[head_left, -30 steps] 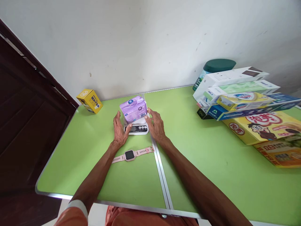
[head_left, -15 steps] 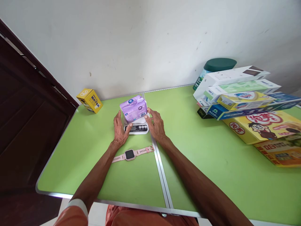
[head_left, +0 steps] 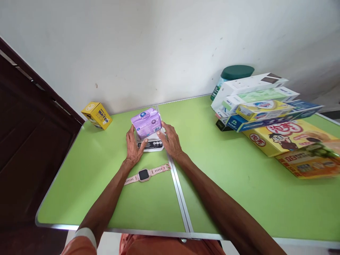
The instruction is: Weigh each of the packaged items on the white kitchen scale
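Observation:
A purple soft plastic pack (head_left: 146,124) with printed labels sits tilted over a white kitchen scale (head_left: 156,148) that has a small display and buttons on its front. My left hand (head_left: 133,147) is curved against the pack's left side, its thumb by the scale's front panel. On the other side, my right hand (head_left: 170,141) has its fingers at the pack's right edge and its thumb near the lower corner. The pack is between both hands; its underside is hidden. Nearer me, a pink-strapped smartwatch (head_left: 143,175) lies flat on the green table (head_left: 148,209).
A yellow box (head_left: 97,115) stands at the back left by the wall. To the right are several stacked cartons (head_left: 255,101), a green-lidded container (head_left: 236,72) behind them, and a large yellow snack box (head_left: 289,136). A metal seam (head_left: 180,198) divides the table.
The view has shifted slightly, so everything appears a little further left. Both hands keep their places around the purple pack, and the pack stays on the scale.

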`<state>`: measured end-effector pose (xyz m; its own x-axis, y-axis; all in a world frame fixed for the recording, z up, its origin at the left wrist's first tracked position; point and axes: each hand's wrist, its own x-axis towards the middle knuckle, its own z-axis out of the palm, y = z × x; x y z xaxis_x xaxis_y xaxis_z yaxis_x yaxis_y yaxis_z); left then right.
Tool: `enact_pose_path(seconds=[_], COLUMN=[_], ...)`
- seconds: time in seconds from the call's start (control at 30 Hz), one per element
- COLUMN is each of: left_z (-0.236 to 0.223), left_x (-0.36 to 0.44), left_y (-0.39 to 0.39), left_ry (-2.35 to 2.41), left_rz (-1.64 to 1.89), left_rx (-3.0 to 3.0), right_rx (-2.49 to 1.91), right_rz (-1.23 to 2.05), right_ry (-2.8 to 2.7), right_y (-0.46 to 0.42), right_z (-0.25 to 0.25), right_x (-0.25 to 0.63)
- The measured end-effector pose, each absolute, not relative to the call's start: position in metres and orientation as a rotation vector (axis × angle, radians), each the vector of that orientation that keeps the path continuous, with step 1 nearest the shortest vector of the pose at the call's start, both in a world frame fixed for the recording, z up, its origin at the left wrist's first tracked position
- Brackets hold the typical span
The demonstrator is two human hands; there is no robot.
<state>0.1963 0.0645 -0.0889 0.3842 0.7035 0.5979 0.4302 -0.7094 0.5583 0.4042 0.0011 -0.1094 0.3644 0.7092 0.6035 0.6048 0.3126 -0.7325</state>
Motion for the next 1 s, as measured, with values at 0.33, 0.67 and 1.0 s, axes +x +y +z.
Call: enact_pose_path(seconds=[0.33,0.67,1.0], left_z=[-0.077,-0.026,-0.039], left_x=[0.197,0.223,0.345], left_y=[0.085,0.070,-0.007], left_ry=[1.105,0.995,0.717], left_rz=[1.177,1.292,1.021], left_rx=[2.169,2.172,2.067], right_rx=[-1.369,-1.318,-1.505], right_rz=[0.126,0.106,-0.150], right_ry=[-1.298,-1.214,-0.920], right_y=[0.002,-0.033,-0.119], right_z=[-0.102,-0.060,-0.068], right_x=[0.404,0.407,0.498])
